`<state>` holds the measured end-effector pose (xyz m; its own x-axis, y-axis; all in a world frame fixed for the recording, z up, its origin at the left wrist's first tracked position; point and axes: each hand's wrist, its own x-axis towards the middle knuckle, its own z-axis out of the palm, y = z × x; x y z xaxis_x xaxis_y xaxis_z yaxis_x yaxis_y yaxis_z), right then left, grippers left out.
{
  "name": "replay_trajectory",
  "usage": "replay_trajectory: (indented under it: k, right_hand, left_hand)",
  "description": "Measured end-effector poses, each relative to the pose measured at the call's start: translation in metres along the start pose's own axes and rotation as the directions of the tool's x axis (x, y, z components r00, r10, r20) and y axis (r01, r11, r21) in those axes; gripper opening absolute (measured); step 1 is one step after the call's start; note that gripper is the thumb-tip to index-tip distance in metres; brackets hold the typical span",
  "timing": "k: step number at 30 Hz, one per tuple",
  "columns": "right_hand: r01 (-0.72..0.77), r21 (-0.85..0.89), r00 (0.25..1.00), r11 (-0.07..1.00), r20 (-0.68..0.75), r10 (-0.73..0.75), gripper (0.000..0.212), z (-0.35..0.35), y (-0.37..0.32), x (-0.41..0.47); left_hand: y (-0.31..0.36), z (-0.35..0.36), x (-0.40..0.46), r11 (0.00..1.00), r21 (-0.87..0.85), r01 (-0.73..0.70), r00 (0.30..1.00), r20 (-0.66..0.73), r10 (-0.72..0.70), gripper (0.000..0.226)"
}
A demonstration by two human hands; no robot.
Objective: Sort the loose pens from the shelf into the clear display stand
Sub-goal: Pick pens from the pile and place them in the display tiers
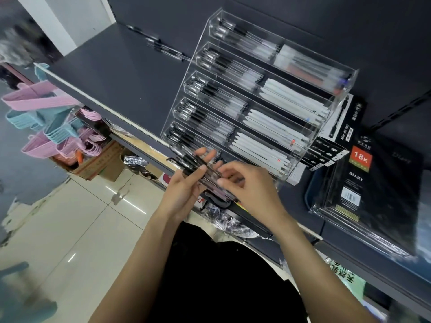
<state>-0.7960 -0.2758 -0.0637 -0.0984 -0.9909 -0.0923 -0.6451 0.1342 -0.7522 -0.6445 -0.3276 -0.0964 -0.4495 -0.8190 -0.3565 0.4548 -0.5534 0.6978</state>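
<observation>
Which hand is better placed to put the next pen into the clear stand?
Probably the right hand: its fingers pinch at the pen bundle and it is nearer the clear stand. The left hand cradles the bundle.

Bundle of black pens (202,173) before the tiered, pen-filled clear display stand (256,94).
</observation>
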Motion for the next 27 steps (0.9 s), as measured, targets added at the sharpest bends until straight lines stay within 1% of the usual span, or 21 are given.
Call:
replay_trajectory:
  k: [2, 4, 5, 6, 7, 8, 10, 12, 14, 16, 19, 24, 27]
  right_hand:
    - [-0.021, -0.009, 1.0, 1.0, -0.001, 0.021, 0.02, 0.003, 0.0, 0.0]
    - [-0.074, 0.055, 0.997, 0.996, 0.032, 0.072, 0.02, -0.002, 0.004, 0.0]
    - [-0.089, 0.074, 0.995, 0.993, 0.043, 0.086, 0.02, -0.006, 0.006, -0.002]
    - [-0.09, 0.057, 0.996, 0.994, 0.032, 0.088, 0.02, -0.011, 0.01, -0.003]
    - [-0.085, -0.008, 0.996, 0.996, -0.003, 0.085, 0.02, -0.016, 0.016, -0.004]
    - [-0.081, -0.114, 0.996, 0.99, -0.049, 0.076, 0.02, -0.021, 0.023, -0.005]
    - [-0.085, -0.374, 0.994, 0.924, -0.102, 0.05, 0.019, -0.027, 0.033, -0.006]
    - [-0.069, -0.565, 0.997, 0.822, -0.07, 0.035, 0.019, -0.024, 0.038, -0.004]
    - [-0.038, -0.674, 0.999, 0.738, -0.019, 0.034, 0.021, -0.016, 0.039, -0.001]
    - [-0.023, -0.706, 0.999, 0.708, 0.012, 0.045, 0.025, -0.007, 0.042, 0.003]
    - [-0.056, -0.713, 0.994, 0.699, 0.024, 0.104, 0.028, -0.002, 0.049, 0.008]
    - [-0.089, -0.707, 0.984, 0.701, 0.048, 0.174, 0.024, 0.0, 0.055, 0.013]
    - [-0.097, -0.705, 0.985, 0.702, 0.033, 0.169, 0.02, -0.004, 0.051, 0.014]
  left_hand:
    - [-0.001, 0.004, 0.001, 0.999, 0.032, 0.007, 1.0, 0.026, -0.008, 0.041]
    - [-0.003, 0.004, 0.002, 0.998, 0.055, 0.013, 0.999, 0.042, -0.016, 0.044]
    - [-0.004, 0.003, 0.002, 0.998, 0.054, 0.015, 0.999, 0.043, -0.018, 0.045]
    - [-0.004, 0.003, 0.002, 0.999, 0.039, 0.019, 0.999, 0.034, -0.02, 0.046]
    - [-0.004, 0.001, 0.003, 1.0, 0.019, 0.023, 1.0, 0.006, -0.023, 0.046]
    - [-0.004, -0.001, 0.003, 1.0, 0.007, 0.023, 0.999, -0.034, -0.023, 0.046]
    - [-0.004, -0.006, 0.004, 1.0, 0.014, 0.023, 0.994, -0.111, -0.021, 0.045]
    - [-0.004, -0.01, 0.005, 0.999, 0.038, 0.017, 0.987, -0.163, -0.011, 0.049]
    - [-0.004, -0.013, 0.005, 0.999, 0.033, 0.006, 0.981, -0.195, 0.001, 0.052]
    - [-0.003, -0.015, 0.005, 1.0, 0.014, -0.002, 0.977, -0.213, 0.005, 0.052]
    - [-0.003, -0.016, 0.003, 1.0, 0.006, -0.01, 0.982, -0.191, 0.011, 0.049]
    - [-0.004, -0.015, 0.001, 0.999, -0.043, -0.015, 0.986, -0.166, 0.008, 0.047]
    - [-0.007, -0.013, 0.003, 0.996, -0.085, 0.003, 0.991, -0.135, -0.015, 0.047]
